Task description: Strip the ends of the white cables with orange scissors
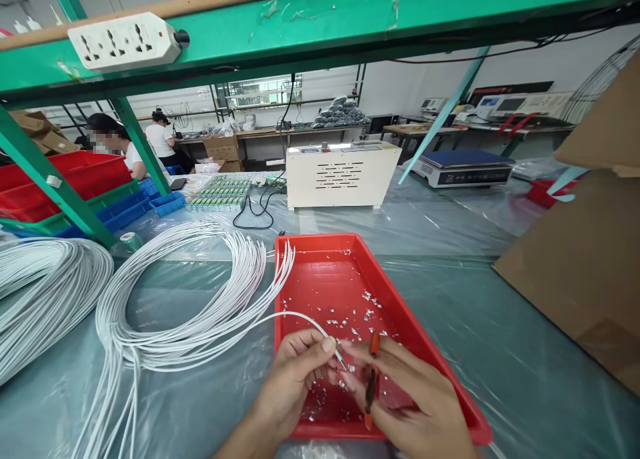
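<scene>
My left hand [293, 376] pinches a white cable [303, 316] near its end, between thumb and fingers. The cable's bared, darker tip points down to the right. Close beside that tip are the fingertips of my right hand [425, 396]; whether they touch it I cannot tell. An orange-and-black hand tool [371, 389] is held in my right hand, its working end hidden. Both hands are over the near part of a red tray [420, 319], where small silvery-white scraps [369, 299] lie scattered. The cable runs back to a coiled bundle of white cables [165, 339] on the left.
A second white coil [45, 299] lies at far left. Behind the tray stand a cream metal box [343, 179] and a weighing scale [460, 169]. Cardboard [575, 279] borders the right. A green beam [325, 26] with a power strip [125, 42] crosses above. Two people sit behind.
</scene>
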`<state>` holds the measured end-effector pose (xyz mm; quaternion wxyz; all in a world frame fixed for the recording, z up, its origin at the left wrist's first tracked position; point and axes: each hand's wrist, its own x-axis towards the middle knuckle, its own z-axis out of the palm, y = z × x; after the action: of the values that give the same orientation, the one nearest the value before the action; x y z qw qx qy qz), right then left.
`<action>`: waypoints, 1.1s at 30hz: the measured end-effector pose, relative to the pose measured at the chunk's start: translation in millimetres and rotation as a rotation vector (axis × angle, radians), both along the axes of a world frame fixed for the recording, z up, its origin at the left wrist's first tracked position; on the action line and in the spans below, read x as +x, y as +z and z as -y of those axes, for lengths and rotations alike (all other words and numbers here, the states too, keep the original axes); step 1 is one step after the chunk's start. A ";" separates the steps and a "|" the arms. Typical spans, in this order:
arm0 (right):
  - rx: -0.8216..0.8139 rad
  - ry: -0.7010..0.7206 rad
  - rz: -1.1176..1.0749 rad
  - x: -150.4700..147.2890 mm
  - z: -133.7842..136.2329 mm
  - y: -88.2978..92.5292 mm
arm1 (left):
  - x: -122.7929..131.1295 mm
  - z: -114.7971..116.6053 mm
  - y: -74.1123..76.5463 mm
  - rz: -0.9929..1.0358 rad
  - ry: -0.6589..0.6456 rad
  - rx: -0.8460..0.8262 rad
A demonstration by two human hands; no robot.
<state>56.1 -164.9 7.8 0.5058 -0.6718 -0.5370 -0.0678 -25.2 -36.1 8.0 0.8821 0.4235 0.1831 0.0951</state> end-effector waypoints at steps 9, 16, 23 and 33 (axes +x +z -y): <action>0.138 -0.107 0.041 2.0 5.2 2.8 | -6.7 6.6 3.2 0.028 0.198 0.918; -0.001 -0.061 -0.638 6.0 2.7 1.0 | -8.1 12.5 4.0 0.038 0.043 0.912; 0.071 0.071 -1.022 8.4 -3.0 -0.9 | -5.9 13.4 9.3 0.007 0.092 0.675; 0.060 -0.061 -0.840 9.9 -0.4 -4.6 | -10.4 12.1 6.8 0.017 0.113 0.970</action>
<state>66.0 -164.5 3.2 0.6979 -0.6414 -0.2618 0.1816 -35.6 -48.2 14.8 0.5779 0.7743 0.1333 0.2207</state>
